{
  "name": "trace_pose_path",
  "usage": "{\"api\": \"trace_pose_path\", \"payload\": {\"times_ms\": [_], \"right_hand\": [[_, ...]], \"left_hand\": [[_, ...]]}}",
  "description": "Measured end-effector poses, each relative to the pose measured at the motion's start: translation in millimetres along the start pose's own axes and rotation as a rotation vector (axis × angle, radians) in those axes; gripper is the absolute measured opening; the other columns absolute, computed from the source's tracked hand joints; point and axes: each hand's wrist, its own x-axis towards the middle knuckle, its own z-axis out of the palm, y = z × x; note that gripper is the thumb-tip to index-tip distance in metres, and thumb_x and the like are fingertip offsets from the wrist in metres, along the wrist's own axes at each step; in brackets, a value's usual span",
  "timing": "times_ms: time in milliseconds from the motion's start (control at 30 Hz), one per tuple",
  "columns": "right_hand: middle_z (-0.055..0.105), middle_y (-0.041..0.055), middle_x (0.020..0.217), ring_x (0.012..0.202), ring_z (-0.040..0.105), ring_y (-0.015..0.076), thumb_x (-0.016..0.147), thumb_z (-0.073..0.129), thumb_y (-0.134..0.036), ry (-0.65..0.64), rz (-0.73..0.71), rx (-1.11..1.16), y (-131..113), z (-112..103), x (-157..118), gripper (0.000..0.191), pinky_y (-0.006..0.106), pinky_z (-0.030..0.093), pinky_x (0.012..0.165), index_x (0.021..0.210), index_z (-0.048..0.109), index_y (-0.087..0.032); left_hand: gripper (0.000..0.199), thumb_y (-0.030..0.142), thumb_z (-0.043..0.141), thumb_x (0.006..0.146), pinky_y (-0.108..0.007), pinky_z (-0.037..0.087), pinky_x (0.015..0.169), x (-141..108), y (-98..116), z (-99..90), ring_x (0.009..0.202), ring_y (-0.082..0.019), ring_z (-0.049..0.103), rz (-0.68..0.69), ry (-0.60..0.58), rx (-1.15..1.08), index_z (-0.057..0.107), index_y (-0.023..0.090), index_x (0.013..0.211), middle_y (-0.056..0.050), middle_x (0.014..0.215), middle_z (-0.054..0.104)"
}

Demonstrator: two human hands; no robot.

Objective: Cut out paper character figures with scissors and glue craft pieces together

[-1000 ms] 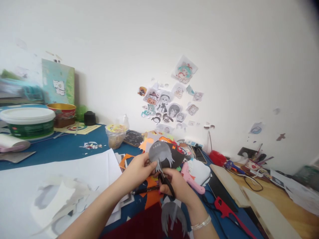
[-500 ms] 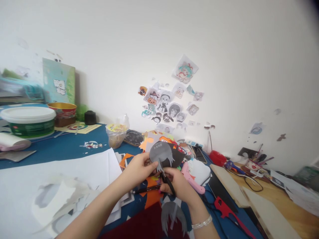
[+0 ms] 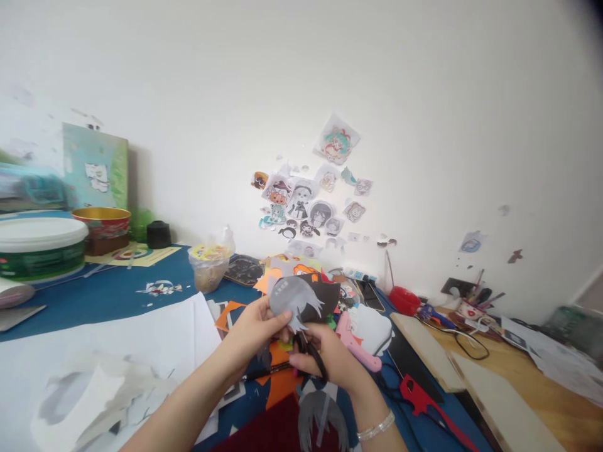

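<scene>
Between the thumb and fingers of my left hand (image 3: 262, 320) is a grey paper cutout (image 3: 293, 299), round at the top with jagged, hair-like points along its lower right. My right hand (image 3: 325, 355) grips black-handled scissors (image 3: 315, 356) just below the cutout, its fingers around the handles. The blades are mostly hidden, so I cannot tell whether they touch the paper. A second grey hair-shaped cutout (image 3: 324, 417) lies lower down, by my right wrist. Behind my hands are a black paper piece (image 3: 325, 300) and orange scraps (image 3: 284, 387).
White sheets (image 3: 155, 326) with torn paper scraps (image 3: 89, 389) cover the left front. Farther back stand a lidded tub (image 3: 42, 251), a red tin (image 3: 104, 227) and a plastic cup (image 3: 208, 269). To the right lie a pink tool (image 3: 355, 344), a red tool (image 3: 431, 405) and boards (image 3: 499, 402).
The camera view has shifted slightly, moving the scene left and a little down. The cutout's points have turned a bit outward to the right. Both hands keep their hold.
</scene>
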Motion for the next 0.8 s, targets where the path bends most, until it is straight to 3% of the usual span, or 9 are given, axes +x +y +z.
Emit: {"api": "trace_pose_path", "payload": {"times_ms": [167, 400, 567, 800], "right_hand": [[0.053, -0.0002, 0.073, 0.065, 0.048, 0.012, 0.065, 0.068, -0.028, 0.009, 0.015, 0.03, -4.3, -3.2, -1.1, 0.031, 0.022, 0.041, 0.059, 0.091, 0.059, -0.014], [0.049, -0.0022, 0.067, 0.062, 0.044, 0.0114, 0.064, 0.069, -0.027, 0.031, 0.038, -0.133, -1.4, -5.3, -0.9, 0.026, 0.022, 0.039, 0.056, 0.085, 0.059, -0.014], [0.044, -0.004, 0.063, 0.058, 0.039, 0.0091, 0.061, 0.072, -0.031, 0.031, 0.044, -0.093, -4.0, -6.7, -2.0, 0.028, 0.019, 0.034, 0.051, 0.076, 0.057, -0.014], [0.046, -0.0027, 0.064, 0.058, 0.041, 0.0096, 0.06, 0.072, -0.038, 0.028, 0.035, -0.027, -8.6, -5.9, -1.7, 0.036, 0.021, 0.037, 0.054, 0.084, 0.061, -0.013]], "left_hand": [[0.024, 0.039, 0.059, 0.067, -0.025, 0.043, 0.052, 1.6, -0.2, -0.4, 0.047, -0.013, 0.055, 0.044, -0.005, 0.135, 0.05, 0.017, 0.071, 0.004, 0.049, 0.057], [0.016, 0.032, 0.054, 0.068, -0.025, 0.043, 0.05, -1.0, 1.7, -0.9, 0.051, -0.016, 0.058, 0.095, 0.036, 0.33, 0.054, 0.018, 0.076, 0.004, 0.054, 0.059], [0.02, 0.034, 0.055, 0.069, -0.025, 0.042, 0.05, -1.3, 2.0, -1.2, 0.052, -0.017, 0.058, 0.1, 0.027, 0.326, 0.052, 0.018, 0.081, 0.004, 0.054, 0.057], [0.025, 0.037, 0.056, 0.069, -0.025, 0.043, 0.05, -0.3, 1.7, 1.8, 0.049, -0.015, 0.056, 0.116, 0.044, 0.225, 0.048, 0.019, 0.084, 0.006, 0.052, 0.056]]}}
